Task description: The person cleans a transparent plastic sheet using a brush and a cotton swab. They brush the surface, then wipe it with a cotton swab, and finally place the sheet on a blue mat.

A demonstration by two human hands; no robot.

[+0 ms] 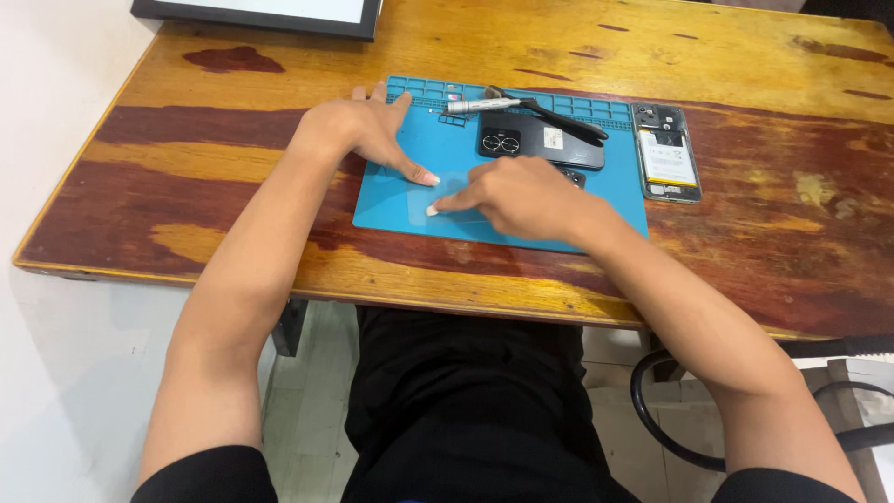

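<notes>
A blue work mat (pixel 391 210) lies on the wooden table. My left hand (pixel 363 130) rests on the mat's left part, thumb pressed down on a thin clear film (pixel 438 191). My right hand (pixel 517 196) presses its index fingertip on the same film from the right. Behind my right hand lies a dark phone back cover (pixel 535 140) with round camera rings. A silver pen-like tool (pixel 480 105) and black tweezers (pixel 559 116) lie at the mat's far edge.
An opened phone (pixel 667 154) with its battery showing lies right of the mat. A black-framed board (pixel 270 14) sits at the table's far left. The wooden table (pixel 764 233) ends near my body. A black cable (pixel 652 410) hangs at lower right.
</notes>
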